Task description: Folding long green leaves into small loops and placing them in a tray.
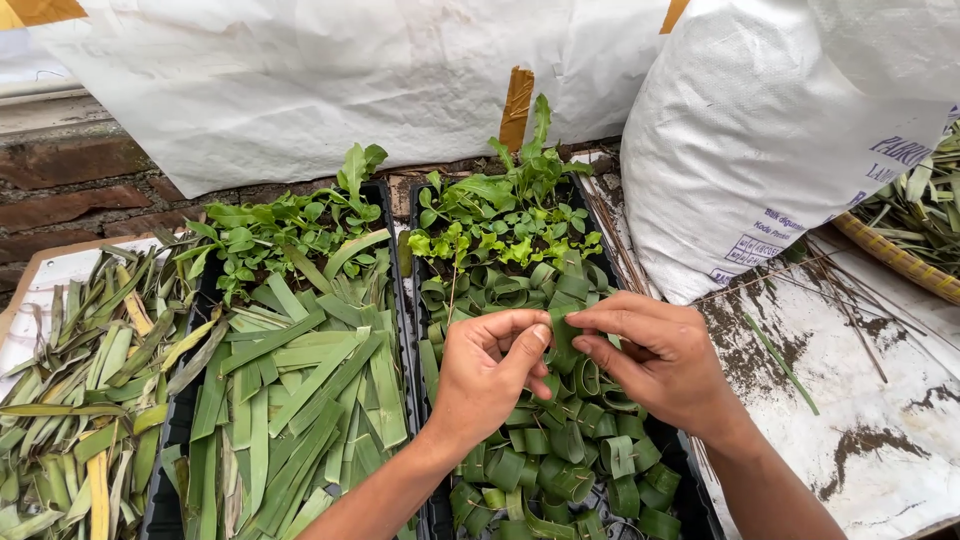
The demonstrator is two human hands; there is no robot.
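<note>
while pinching, both hands (575, 365) curled

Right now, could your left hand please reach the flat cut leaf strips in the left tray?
Probably yes: the left hand sits just beside the flat leaf strips, with nothing between, though it pinches a leaf loop.

Left of the left hand (485, 375) lies a black plastic tray of flat-cut green leaf strips (300, 400), and farther left a heap of loose green and yellowing long leaves (80, 400). Beyond the right hand (655, 365) leans a bulging white woven sack (780, 130). Farther right sits a woven cane basket of leaves (900, 255).
</note>
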